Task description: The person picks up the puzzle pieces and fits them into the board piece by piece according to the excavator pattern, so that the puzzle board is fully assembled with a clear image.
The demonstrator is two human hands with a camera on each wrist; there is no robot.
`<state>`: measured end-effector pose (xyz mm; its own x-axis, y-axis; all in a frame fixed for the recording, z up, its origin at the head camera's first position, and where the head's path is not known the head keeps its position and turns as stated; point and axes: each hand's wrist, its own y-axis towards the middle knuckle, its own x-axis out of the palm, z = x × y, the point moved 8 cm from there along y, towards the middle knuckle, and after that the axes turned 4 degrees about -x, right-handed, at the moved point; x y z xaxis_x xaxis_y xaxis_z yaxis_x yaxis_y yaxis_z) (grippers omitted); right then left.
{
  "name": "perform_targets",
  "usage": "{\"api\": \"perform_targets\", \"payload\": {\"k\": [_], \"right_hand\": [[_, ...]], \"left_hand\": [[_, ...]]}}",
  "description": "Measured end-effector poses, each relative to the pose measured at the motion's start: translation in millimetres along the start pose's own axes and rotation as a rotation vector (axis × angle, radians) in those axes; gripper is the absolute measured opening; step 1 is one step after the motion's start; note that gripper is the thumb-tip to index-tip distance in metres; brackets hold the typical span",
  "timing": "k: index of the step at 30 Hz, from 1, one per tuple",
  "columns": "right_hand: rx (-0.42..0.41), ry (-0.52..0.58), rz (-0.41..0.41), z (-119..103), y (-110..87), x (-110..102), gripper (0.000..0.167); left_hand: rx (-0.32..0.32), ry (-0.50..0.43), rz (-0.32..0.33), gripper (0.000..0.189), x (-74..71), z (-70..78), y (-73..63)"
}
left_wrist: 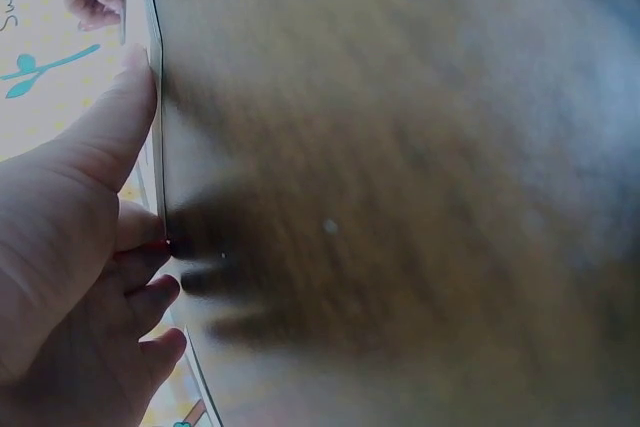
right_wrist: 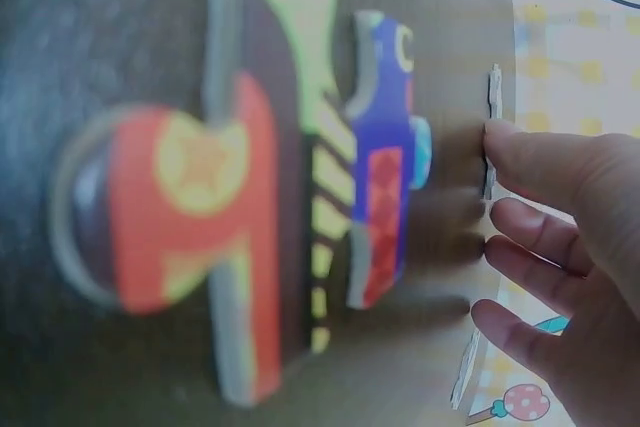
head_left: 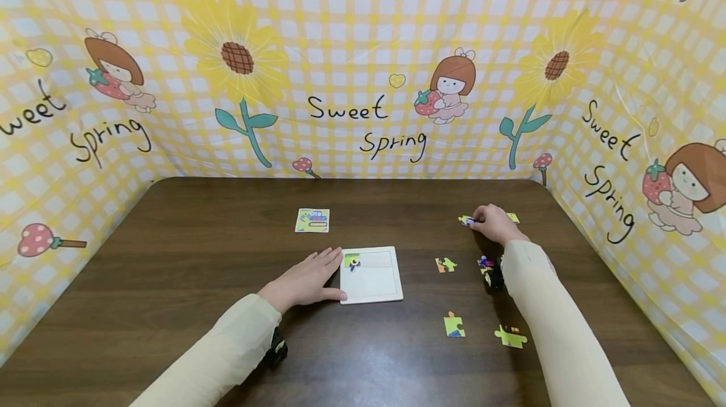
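My left hand (head_left: pixel 303 276) rests at the left edge of a white square puzzle tray (head_left: pixel 371 287), its fingers straight and its thumb on the near corner. One jigsaw piece (head_left: pixel 352 261) lies in the tray's far left corner. At the back right, my right hand (head_left: pixel 495 223) pinches a yellow and blue jigsaw piece (head_left: pixel 466 220) close to the table. In the right wrist view the thumb (right_wrist: pixel 530 152) lies against that thin piece (right_wrist: pixel 492 97), with the other fingertips near the tabletop. Another piece (head_left: pixel 513 217) shows partly behind the right hand.
Green-and-orange (head_left: pixel 446 264), green-and-blue (head_left: pixel 454 326) and green (head_left: pixel 510 336) jigsaw pieces lie right of the tray. A purple and red piece (head_left: pixel 485 262) lies partly hidden by the right wrist camera (head_left: pixel 493 278). A picture card (head_left: pixel 312 220) lies behind the tray. A checked cloth (head_left: pixel 351 35) surrounds the table.
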<state>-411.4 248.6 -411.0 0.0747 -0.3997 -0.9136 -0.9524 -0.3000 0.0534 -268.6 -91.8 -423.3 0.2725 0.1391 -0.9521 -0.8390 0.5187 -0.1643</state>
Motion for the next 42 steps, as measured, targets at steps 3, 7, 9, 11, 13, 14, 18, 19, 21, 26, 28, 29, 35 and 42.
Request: {"api": "perform_targets", "payload": {"k": [3,7,9,11,13,14,18,19,21,26,28,29,35,42], "right_hand": [[0.014,0.014,-0.021,-1,-1.6,1,0.02],[0.011,0.036,-0.023,-7,-2.7,0,0.021],[-0.006,0.043,-0.016,-13,-2.0,-1,0.022],[-0.028,0.052,-0.012,-22,-1.1,-1,0.022],[-0.061,0.056,-0.008,-32,-0.1,-1,0.022],[-0.076,0.059,-0.01,-38,0.2,-1,0.022],[-0.138,0.064,-0.015,-65,-0.2,1,0.021],[-0.151,0.062,-0.017,-72,-0.6,1,0.021],[-0.182,0.057,-0.019,-88,-2.5,3,0.021],[-0.274,0.021,-0.029,-125,-8.8,12,0.019],[-0.314,0.005,-0.039,-139,-11.5,17,0.019],[-0.335,-0.005,-0.044,-146,-13.0,20,0.018],[-0.439,-0.057,-0.076,-180,-22.7,43,0.017],[-0.526,-0.073,-0.103,-209,-32.2,62,0.015]], "left_hand": [[0.004,-0.005,-0.001,0.081,0.1,0.0,-0.3],[0.008,-0.009,0.0,0.08,-0.4,0.5,-0.8],[0.008,-0.01,0.001,0.08,-1.0,0.7,-1.2],[0.006,-0.006,0.0,0.08,-1.0,0.5,-1.4],[0.005,-0.004,0.001,0.08,-1.6,0.5,-1.9],[0.006,-0.003,0.001,0.08,-1.7,0.4,-2.0],[0.011,-0.008,0.001,0.079,-2.7,1.2,-2.5],[0.014,-0.01,0.003,0.079,-2.9,1.5,-2.5],[0.013,-0.01,0.002,0.079,-3.3,1.9,-2.7],[0.007,-0.009,0.002,0.079,-3.5,2.2,-3.1],[0.001,-0.002,0.0,0.079,-3.3,2.0,-3.0],[0.0,0.003,0.0,0.079,-3.1,1.8,-3.0],[-0.003,0.005,-0.001,0.08,-1.6,1.2,-2.1],[-0.01,-0.001,-0.007,0.08,-2.3,1.4,-2.4]]}}
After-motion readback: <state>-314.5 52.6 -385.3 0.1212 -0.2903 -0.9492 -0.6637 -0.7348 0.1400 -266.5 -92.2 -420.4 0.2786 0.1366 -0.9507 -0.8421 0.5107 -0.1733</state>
